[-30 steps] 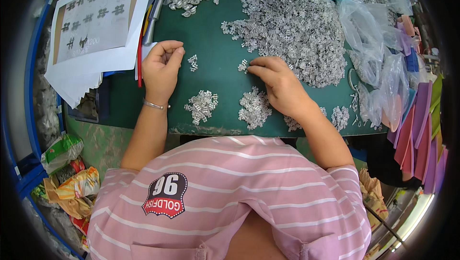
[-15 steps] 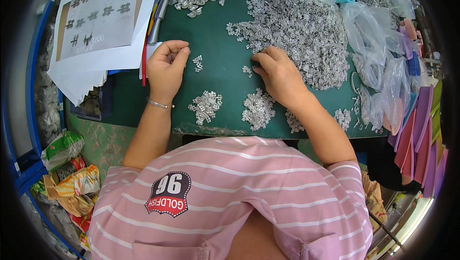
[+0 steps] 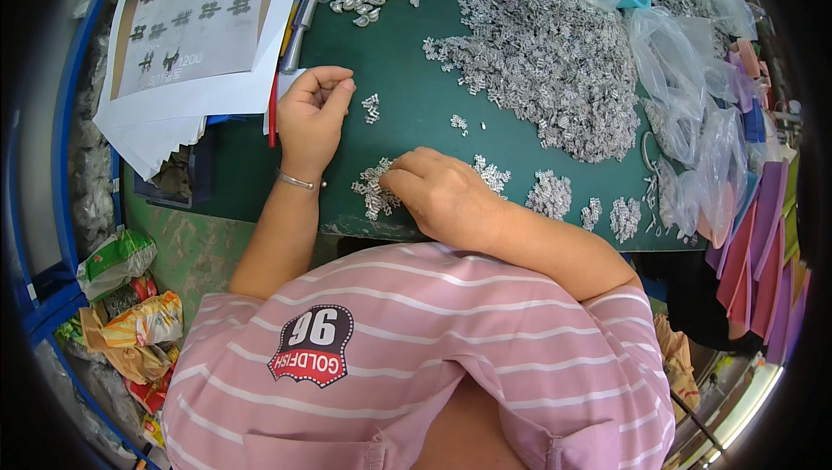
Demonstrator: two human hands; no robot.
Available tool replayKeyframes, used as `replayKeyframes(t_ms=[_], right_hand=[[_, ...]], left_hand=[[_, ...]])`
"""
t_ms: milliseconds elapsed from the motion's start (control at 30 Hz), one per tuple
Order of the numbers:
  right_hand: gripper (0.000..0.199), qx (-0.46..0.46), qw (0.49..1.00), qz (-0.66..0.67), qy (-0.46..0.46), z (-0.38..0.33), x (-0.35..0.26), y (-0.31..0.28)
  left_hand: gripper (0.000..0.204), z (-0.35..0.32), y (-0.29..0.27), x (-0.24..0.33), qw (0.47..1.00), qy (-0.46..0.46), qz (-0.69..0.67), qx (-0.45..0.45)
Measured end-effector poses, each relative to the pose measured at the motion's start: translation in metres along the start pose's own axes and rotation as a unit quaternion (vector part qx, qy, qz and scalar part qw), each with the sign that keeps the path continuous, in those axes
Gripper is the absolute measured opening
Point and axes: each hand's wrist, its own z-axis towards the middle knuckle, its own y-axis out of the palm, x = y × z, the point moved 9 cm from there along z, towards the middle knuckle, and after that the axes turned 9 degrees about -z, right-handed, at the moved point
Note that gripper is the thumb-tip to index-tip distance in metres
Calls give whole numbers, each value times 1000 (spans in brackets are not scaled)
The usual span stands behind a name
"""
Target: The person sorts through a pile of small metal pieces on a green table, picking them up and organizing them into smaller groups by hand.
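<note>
Green worktop (image 3: 381, 54); right hand (image 3: 446, 200) at the front-left metal pile (image 3: 373, 197), fingers bent, its grip's gap and contents hidden; left hand (image 3: 314, 115) beside a small cluster (image 3: 371, 109), grip nearly closed, contents unclear.

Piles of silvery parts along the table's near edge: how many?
5: the leftmost pile at the right hand, a partly hidden pile just beyond it, then rightward a round pile, a narrow pile and a far-right pile. The hand may hide others.
</note>
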Motion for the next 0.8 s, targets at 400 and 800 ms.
replayKeyframes(t_ms=[400, 800], right_hand=[[9, 13, 964, -168, 206, -33, 92, -56], [10, 39, 994, -49, 92, -7, 32, -35]], left_hand=[[11, 0, 2, 0, 1000, -9, 1, -4], [11, 0, -3, -1, 1000, 4, -10, -1]])
